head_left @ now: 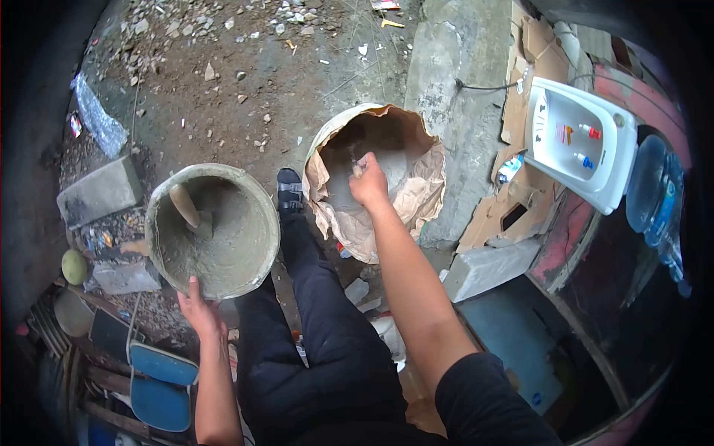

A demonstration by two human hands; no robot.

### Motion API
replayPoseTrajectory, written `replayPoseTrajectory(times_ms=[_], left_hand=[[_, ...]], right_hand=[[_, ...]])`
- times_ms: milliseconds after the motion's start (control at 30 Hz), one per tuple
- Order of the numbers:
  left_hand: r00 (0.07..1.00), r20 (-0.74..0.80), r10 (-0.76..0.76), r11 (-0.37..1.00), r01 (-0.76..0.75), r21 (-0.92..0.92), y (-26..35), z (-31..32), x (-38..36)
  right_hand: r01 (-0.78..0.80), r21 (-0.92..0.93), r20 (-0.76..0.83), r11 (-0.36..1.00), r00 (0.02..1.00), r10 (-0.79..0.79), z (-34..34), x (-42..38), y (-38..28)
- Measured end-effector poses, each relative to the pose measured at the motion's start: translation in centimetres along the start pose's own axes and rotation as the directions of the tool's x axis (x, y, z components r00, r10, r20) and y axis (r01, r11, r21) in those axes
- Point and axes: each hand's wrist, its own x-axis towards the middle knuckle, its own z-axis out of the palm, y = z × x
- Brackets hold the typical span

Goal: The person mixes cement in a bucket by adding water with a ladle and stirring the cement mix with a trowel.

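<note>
Right sleeve [487, 398]: nearest you.
Right hand [368, 182]: clenched inside the paper sack [418, 204]; cannot tell on what.
Left hand [202, 308]: grasping your bucket [249, 208] nearside.
Risk: tugging could tip the bucket; snagging the sack's crumpled edge could spill it.
Bucket: grey-smeared, wooden-handled tool [186, 207] inside, on the ground [223, 111], left of the concrete strip's [454, 89] edge.

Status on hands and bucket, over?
Left hand gripping bucket by rim. Right hand curled inside paper sack, grip unclear. Wooden-handled tool in grey mix. Foot between bucket and sack.
</note>
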Motion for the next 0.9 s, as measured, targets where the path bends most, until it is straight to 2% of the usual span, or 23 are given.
replayPoseTrajectory(times_ms=[33,67,133,267,333,367,433,567,633,700,800,833,900], left_hand=[[1.0,0.012,0.003,1.0,-0.003,0.01,0.2,0.1,0.5],[1.0,0.024,-0.006,1.0,0.005,0.029,0.0,-0.4,0.8],[0.999,0.042,-0.012,0.999,0.01,0.049,0.2,-1.0,1.5],[0.996,0.091,0.0,0.999,-0.004,0.043,0.2,-1.1,2.3],[0.995,0.093,0.024,0.998,-0.029,0.051,0.2,-1.6,2.7],[0.996,0.091,0.018,0.997,-0.024,0.067,0.3,-1.5,2.6],[0.996,0.09,0.022,0.996,-0.03,0.087,0.7,-1.7,2.7],[0.993,0.113,-0.021,0.991,0.006,0.136,0.9,-3.7,2.7],[0.99,0.142,-0.017,0.989,-0.004,0.148,1.5,-3.7,2.7],[0.992,0.127,-0.01,0.991,-0.006,0.131,1.5,-3.6,2.8],[0.994,0.106,-0.018,0.995,0.007,0.1,1.4,-2.9,2.5],[0.995,0.097,-0.025,0.996,0.017,0.084,1.3,-2.8,2.4],[0.995,0.097,-0.03,0.997,0.022,0.077,1.2,-2.6,2.4]], right_hand=[[0.007,-0.082,-0.028,0.997,1.0,-0.009,-0.2,-0.7,-0.6],[-0.011,-0.079,-0.026,0.997,1.0,0.009,-0.4,-1.7,-0.6],[-0.141,-0.206,-0.079,0.968,0.989,0.128,-2.1,-3.8,-2.5],[-0.161,-0.158,-0.067,0.974,0.986,0.152,-2.6,-5.7,-1.3],[0.015,-0.115,0.093,0.993,0.996,-0.005,-0.9,-5.0,-0.8],[0.013,-0.105,0.084,0.994,0.996,-0.004,-0.3,-4.2,-0.9],[-0.018,-0.178,0.019,0.984,1.0,0.022,1.4,-2.8,-1.4],[-0.062,-0.197,-0.019,0.978,0.998,0.059,1.7,-3.9,-1.0],[-0.214,-0.18,0.005,0.96,0.976,0.219,1.0,-4.6,-0.9],[-0.259,-0.151,0.022,0.954,0.964,0.265,0.1,-4.5,1.0],[-0.295,0.148,-0.037,0.944,0.952,0.303,1.1,-4.1,5.0],[-0.296,0.141,-0.038,0.945,0.952,0.304,0.3,-4.5,3.8],[-0.45,0.345,0.059,0.824,0.886,0.46,-0.8,-5.0,1.5]])
